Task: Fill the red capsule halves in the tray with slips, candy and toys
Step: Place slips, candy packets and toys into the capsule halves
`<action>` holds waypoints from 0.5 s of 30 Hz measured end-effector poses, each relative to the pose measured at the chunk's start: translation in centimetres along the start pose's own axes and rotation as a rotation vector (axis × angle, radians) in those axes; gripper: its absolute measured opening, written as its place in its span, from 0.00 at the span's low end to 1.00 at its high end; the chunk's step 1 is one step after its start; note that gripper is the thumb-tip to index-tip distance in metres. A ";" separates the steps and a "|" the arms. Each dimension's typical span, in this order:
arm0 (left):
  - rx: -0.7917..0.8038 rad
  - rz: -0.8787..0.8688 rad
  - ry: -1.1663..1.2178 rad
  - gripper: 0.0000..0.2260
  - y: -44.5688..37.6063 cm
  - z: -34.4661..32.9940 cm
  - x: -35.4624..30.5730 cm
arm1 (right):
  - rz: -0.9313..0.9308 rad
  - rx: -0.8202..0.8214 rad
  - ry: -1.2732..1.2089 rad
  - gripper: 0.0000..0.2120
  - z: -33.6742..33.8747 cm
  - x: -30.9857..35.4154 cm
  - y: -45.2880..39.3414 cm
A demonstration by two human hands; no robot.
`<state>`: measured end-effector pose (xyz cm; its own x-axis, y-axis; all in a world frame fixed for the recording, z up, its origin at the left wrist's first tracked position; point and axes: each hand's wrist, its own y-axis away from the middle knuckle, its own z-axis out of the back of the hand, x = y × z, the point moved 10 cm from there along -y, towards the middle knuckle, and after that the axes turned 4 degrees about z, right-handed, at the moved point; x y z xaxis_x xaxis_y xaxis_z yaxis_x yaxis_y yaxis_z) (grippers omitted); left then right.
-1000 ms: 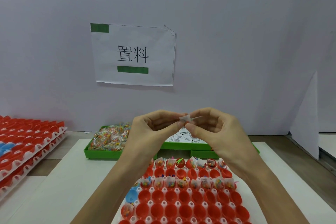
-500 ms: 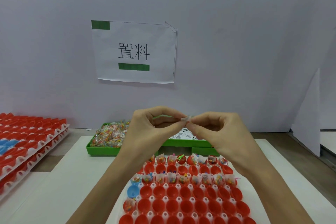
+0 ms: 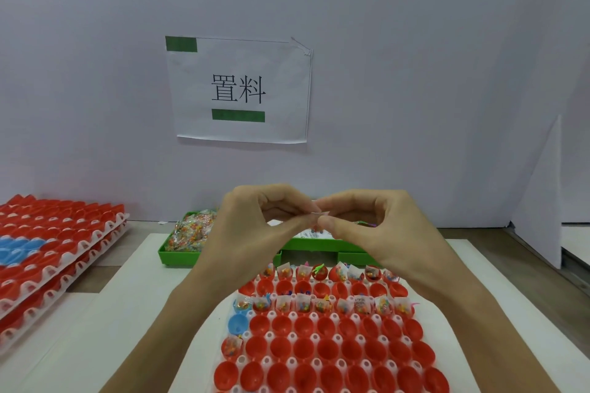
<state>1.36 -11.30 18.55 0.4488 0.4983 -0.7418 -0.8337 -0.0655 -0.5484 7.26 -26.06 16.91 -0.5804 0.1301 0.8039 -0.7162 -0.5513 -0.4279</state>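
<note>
Both hands are raised above the far end of the white tray of red capsule halves. My left hand and my right hand meet fingertip to fingertip and pinch a small white paper slip between them. Two far rows of capsule halves hold slips, candy and small toys; the near rows are bare red cups. A blue capsule half sits at the tray's left edge. Behind the hands stands a green bin with candy packets and slips, partly hidden.
Stacked trays of red capsule halves, with a few blue ones, lie at the left. A paper sign hangs on the grey wall. A white board leans at the right. The work tray lies on a white mat.
The slip has gone from a spread flap between the fingertips to a small folded piece. The hands stayed together at the same place above the tray.
</note>
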 end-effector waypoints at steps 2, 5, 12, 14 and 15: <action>0.008 -0.003 -0.006 0.10 0.4 -0.1 0.0 | 0.020 0.026 0.022 0.09 -0.2 0.5 0.1; -0.037 0.030 0.045 0.09 1.1 -0.1 0.5 | 0.028 0.045 0.058 0.09 -0.3 0.8 0.2; -0.096 0.167 0.245 0.06 3.8 0.3 3.2 | 0.051 0.147 0.116 0.10 -2.5 1.1 0.6; -0.137 0.157 0.226 0.07 4.7 0.9 3.6 | 0.063 0.178 0.139 0.11 -3.7 1.1 0.8; -0.150 0.150 0.215 0.07 5.2 1.2 3.7 | 0.070 0.190 0.149 0.11 -4.2 1.0 0.8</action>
<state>-1.66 -8.74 13.42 0.3958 0.2797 -0.8747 -0.8462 -0.2589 -0.4657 4.44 -22.92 15.65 -0.6866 0.1985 0.6994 -0.5947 -0.7068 -0.3832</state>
